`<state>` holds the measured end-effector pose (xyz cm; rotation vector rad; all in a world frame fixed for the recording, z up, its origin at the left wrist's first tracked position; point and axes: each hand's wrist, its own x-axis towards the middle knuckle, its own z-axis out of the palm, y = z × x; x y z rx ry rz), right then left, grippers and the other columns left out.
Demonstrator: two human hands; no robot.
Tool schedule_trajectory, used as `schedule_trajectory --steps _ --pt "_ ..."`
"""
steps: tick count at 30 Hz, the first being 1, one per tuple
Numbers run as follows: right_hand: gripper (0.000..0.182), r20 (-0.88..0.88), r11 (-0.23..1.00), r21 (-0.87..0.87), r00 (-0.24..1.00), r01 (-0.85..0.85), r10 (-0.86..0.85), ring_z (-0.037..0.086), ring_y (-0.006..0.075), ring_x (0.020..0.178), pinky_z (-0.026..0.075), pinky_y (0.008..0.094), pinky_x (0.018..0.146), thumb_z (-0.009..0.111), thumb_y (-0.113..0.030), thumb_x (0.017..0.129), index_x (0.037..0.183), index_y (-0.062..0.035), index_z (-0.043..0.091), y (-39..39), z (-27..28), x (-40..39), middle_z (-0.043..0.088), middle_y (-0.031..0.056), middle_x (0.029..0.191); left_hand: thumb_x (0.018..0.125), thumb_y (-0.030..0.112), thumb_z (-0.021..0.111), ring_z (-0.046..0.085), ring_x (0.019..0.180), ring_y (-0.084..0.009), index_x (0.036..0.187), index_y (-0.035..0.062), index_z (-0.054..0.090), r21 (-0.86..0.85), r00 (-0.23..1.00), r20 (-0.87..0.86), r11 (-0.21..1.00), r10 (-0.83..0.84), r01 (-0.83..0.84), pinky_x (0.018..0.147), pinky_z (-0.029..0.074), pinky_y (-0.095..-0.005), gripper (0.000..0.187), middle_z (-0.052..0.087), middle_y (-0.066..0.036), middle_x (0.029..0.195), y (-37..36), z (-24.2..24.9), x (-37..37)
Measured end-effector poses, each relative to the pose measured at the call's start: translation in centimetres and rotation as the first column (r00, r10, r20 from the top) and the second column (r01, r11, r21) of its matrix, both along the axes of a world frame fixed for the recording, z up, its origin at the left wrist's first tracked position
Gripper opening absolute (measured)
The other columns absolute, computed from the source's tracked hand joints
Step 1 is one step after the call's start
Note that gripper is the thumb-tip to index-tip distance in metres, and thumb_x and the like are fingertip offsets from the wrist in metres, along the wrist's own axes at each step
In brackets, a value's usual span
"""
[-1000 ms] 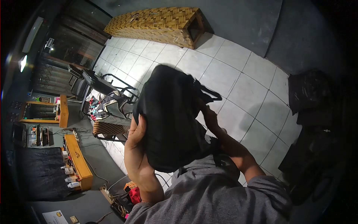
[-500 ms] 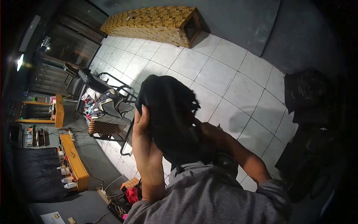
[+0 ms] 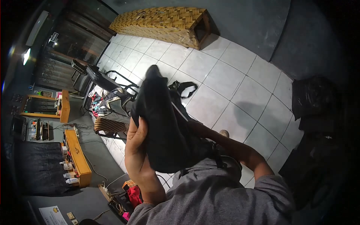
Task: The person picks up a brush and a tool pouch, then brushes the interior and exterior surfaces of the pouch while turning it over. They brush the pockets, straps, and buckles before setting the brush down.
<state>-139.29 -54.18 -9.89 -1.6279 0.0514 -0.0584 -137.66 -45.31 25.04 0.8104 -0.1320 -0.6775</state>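
Note:
A black cloth item (image 3: pixel 165 131), perhaps a bag, with a loose strap at its upper right, is held up in front of my chest. My left hand (image 3: pixel 137 140) grips its left side, thumb on the near face and the other fingers hidden behind. From the right, my right hand (image 3: pixel 197 129) reaches to its middle; the fingers are hidden in dark folds. A thin pale line runs along the cloth beside this hand.
A woven bench (image 3: pixel 161 22) stands along the far wall. Chairs with piled clothes (image 3: pixel 108 105) are at the left, near wooden shelves (image 3: pixel 78 157) with bottles. Black plastic bags (image 3: pixel 313 95) lie at the right. White tiles (image 3: pixel 225 90) cover the floor.
The black item has turned and stretched out; its narrow tip and a strap loop now show. My right hand has shifted left, and the whole view has moved slightly.

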Motion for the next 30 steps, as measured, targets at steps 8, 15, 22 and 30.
schedule_trajectory --steps 8,15,22,30 --pt "0.029 -0.609 0.995 0.010 0.789 -0.101 0.086 0.060 0.0217 0.078 0.048 0.0329 0.067 0.049 -0.022 0.085 0.102 0.0009 0.054 -0.3 -4.9 -2.8 0.059 0.0131 0.091 0.089 0.003 0.045 0.052 0.111 -0.0215 0.125 -0.0008 0.042 0.069 0.987 0.089 0.988 0.135 -0.141 0.097 0.042 -0.0351 0.037 0.051 -0.015 0.123 0.3 -0.1 0.7" --pt "0.021 0.096 0.909 -0.300 0.957 0.290 -0.273 0.062 0.0236 0.087 0.050 0.0331 0.067 0.048 -0.012 0.084 0.096 0.0035 0.056 0.3 6.1 -5.3 0.060 0.0219 0.094 0.085 0.001 0.047 0.049 0.115 -0.0205 0.128 -0.0016 0.038 0.038 1.000 0.004 0.999 -0.029 0.029 0.099 0.038 -0.0323 0.044 0.049 -0.014 0.125 -0.4 -1.9 0.9" --pt "0.020 0.372 0.752 -0.434 0.858 0.497 -0.353 0.060 0.0318 0.081 0.050 0.0357 0.065 0.052 -0.008 0.080 0.097 0.0016 0.053 1.2 4.2 0.7 0.056 0.0156 0.093 0.089 0.005 0.043 0.050 0.114 -0.0276 0.126 -0.0022 0.040 0.039 0.998 -0.054 0.999 -0.013 0.015 0.098 0.039 -0.0434 0.038 0.047 -0.020 0.124 -0.3 0.3 -0.7" --pt "0.019 -0.155 0.908 -0.411 0.975 0.080 -0.156 0.062 0.0334 0.076 0.049 0.0411 0.062 0.052 -0.014 0.080 0.090 0.0022 0.058 -0.1 -5.2 4.7 0.060 0.0183 0.084 0.092 0.008 0.038 0.051 0.110 -0.0360 0.123 -0.0034 0.041 -0.230 0.922 -0.388 0.970 -0.014 -0.082 0.093 0.040 -0.0573 0.033 0.045 -0.029 0.123 2.3 0.8 -0.7"
